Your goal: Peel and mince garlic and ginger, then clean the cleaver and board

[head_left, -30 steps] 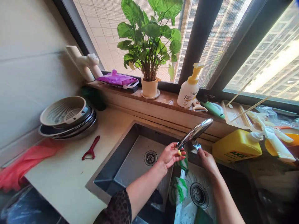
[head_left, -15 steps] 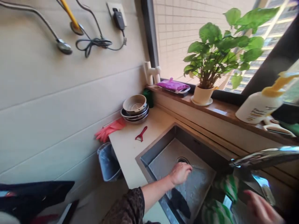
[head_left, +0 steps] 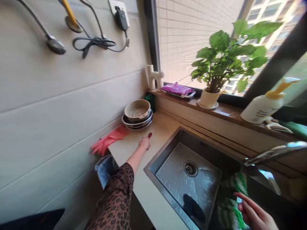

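On the counter left of the sink, my left hand [head_left: 144, 143] is closed around a red peeler [head_left: 150, 135]; its handle end sticks out past the fingers, and the rest is mostly covered. My right hand [head_left: 255, 213] is at the lower right, index finger stretched out and thumb apart from it, with nothing visible held. It is beside a green-and-white striped cloth [head_left: 230, 214] at the sink's right side. Whether the fingers touch the cloth, I cannot tell. The steel sink [head_left: 168, 172] is wet, with a round drain [head_left: 190, 168] and a dark oval shape near its front.
Stacked bowls topped by a beige colander [head_left: 137, 109] stand in the corner near pink gloves [head_left: 107, 140]. Below the counter edge is a bin [head_left: 105, 169]. A faucet [head_left: 275, 153] reaches in from the right. The sill holds a potted plant [head_left: 208, 97] and a pump bottle [head_left: 262, 108].
My left hand has left the sink, moved up and left to the counter, and closed on the peeler. My right hand has shifted slightly left, beside the striped cloth.
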`<state>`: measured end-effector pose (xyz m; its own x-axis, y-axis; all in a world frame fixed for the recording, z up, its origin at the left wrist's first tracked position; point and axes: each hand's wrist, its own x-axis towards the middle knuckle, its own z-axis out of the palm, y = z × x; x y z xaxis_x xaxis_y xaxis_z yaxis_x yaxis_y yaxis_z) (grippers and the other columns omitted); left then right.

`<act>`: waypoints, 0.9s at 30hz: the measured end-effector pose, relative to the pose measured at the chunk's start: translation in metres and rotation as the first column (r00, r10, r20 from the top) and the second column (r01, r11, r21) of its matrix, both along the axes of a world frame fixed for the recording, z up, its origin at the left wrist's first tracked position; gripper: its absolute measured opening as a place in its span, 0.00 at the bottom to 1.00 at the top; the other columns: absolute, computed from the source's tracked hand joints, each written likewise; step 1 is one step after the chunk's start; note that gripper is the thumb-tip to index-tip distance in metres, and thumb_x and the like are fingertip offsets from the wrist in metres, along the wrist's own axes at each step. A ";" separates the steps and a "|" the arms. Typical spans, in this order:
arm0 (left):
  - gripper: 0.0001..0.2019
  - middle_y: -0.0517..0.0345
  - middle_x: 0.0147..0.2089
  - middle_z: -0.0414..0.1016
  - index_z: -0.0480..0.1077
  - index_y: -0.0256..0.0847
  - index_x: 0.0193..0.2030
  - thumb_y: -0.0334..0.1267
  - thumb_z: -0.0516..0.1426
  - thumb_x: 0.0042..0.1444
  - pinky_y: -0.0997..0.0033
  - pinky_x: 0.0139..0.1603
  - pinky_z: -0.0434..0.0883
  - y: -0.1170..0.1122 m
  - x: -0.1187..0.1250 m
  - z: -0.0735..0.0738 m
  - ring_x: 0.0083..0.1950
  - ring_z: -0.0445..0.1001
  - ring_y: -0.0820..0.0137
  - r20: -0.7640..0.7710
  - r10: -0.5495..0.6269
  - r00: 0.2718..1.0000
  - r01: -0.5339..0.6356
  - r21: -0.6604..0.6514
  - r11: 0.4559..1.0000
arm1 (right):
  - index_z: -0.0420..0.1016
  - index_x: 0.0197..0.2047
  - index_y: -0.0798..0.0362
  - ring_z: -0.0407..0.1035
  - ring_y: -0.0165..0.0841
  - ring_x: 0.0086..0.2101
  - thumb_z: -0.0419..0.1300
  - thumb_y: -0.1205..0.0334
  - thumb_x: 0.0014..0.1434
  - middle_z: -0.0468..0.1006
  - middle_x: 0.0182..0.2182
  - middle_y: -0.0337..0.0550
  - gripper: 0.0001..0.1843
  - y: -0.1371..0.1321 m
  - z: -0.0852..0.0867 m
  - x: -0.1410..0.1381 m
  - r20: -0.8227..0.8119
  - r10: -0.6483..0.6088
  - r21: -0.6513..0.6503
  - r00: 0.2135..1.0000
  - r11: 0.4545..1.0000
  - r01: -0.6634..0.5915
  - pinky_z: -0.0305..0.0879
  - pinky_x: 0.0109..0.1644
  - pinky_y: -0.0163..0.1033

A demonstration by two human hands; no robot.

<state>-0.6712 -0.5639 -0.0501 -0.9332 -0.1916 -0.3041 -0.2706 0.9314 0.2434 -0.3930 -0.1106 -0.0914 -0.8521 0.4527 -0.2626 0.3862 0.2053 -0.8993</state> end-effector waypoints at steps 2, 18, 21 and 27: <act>0.16 0.53 0.30 0.76 0.69 0.36 0.42 0.28 0.62 0.44 0.69 0.33 0.66 -0.004 -0.003 0.000 0.31 0.76 0.62 0.025 -0.009 1.000 0.008 0.021 1.000 | 0.76 0.44 0.54 0.61 0.29 0.18 0.59 0.38 0.45 0.73 0.20 0.39 0.32 -0.005 0.008 -0.004 0.047 -0.016 -0.100 0.999 0.995 0.021 0.56 0.20 0.35; 0.25 0.61 0.20 0.68 0.63 0.40 0.21 0.62 0.59 0.42 0.75 0.29 0.65 0.255 0.074 -0.007 0.24 0.66 0.75 -0.064 0.022 0.998 0.065 0.998 -0.028 | 0.71 0.20 0.52 0.68 0.37 0.22 0.41 0.40 0.56 0.73 0.17 0.46 0.30 0.124 0.012 -0.085 0.271 -0.291 0.444 0.918 0.883 0.149 0.59 0.27 0.38; 0.24 0.57 0.25 0.74 0.64 0.40 0.24 0.62 0.57 0.45 0.74 0.28 0.65 0.314 0.086 -0.018 0.24 0.68 0.74 -0.058 0.015 0.998 0.059 0.996 -0.060 | 0.65 0.16 0.50 0.65 0.36 0.21 0.41 0.39 0.56 0.69 0.15 0.43 0.30 0.128 0.007 -0.088 0.273 -0.242 0.437 0.931 0.893 0.104 0.56 0.25 0.37; 0.22 0.52 0.24 0.76 0.69 0.38 0.23 0.58 0.56 0.49 0.71 0.32 0.66 0.366 0.083 -0.035 0.27 0.72 0.68 -0.086 0.040 0.996 0.084 0.996 0.035 | 0.62 0.12 0.49 0.65 0.37 0.23 0.41 0.36 0.56 0.69 0.15 0.43 0.32 0.139 0.012 -0.086 0.290 -0.179 0.440 0.940 0.897 0.035 0.55 0.27 0.37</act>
<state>-0.5882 -0.1976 -0.0854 -0.9581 0.2601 -0.1204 -0.1805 -0.2213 0.9583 -0.4793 0.0279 -0.0790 -0.6965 0.6643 -0.2711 0.6748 0.4780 -0.5622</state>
